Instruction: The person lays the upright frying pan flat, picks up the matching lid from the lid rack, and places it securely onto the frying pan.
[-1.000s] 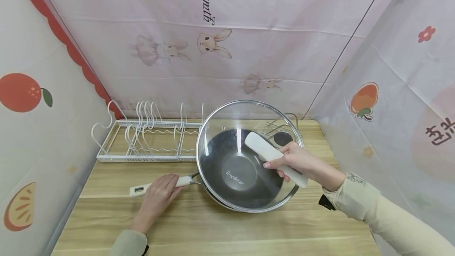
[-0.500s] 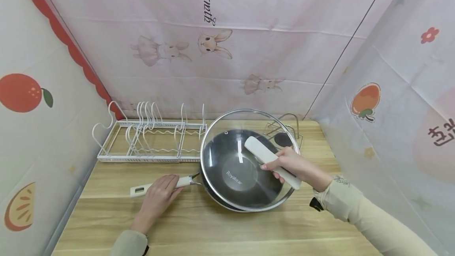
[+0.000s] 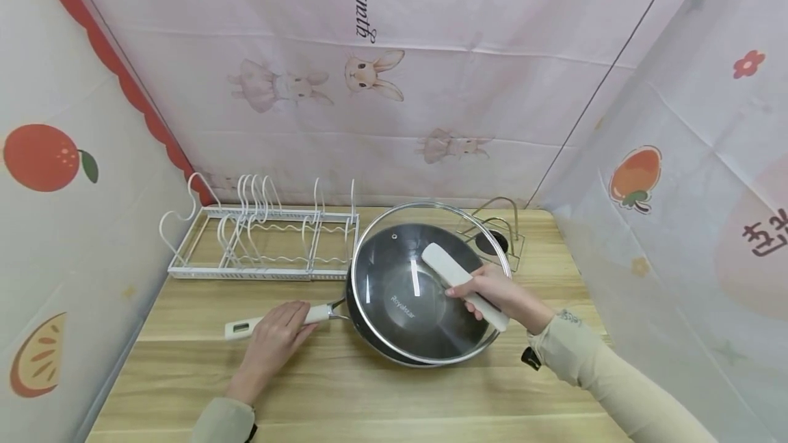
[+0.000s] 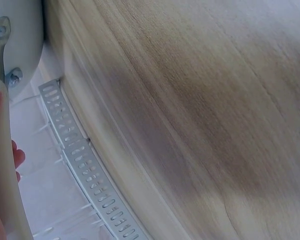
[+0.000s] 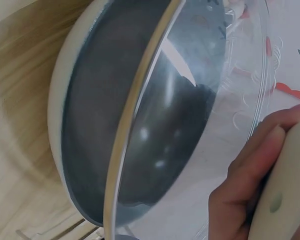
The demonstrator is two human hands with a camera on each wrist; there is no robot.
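A dark frying pan with a pale outer wall sits on the wooden table. My left hand grips its long cream handle; in the left wrist view only fingertips show around that handle. Above the pan is a clear glass lid with a metal rim, and the pan's inside shows through it. My right hand holds the lid's white bar-shaped handle. From the right wrist view, a gap shows between the lid's rim and the pan's inner wall.
A white wire dish rack stands along the back left, close to the pan. Behind the pan at right is a small metal wire stand with a dark round piece. Printed cloth walls enclose the wooden table.
My right hand has brought the lid down and slightly toward me, more squarely over the pan. My left hand has kept its grip on the pan handle without moving.
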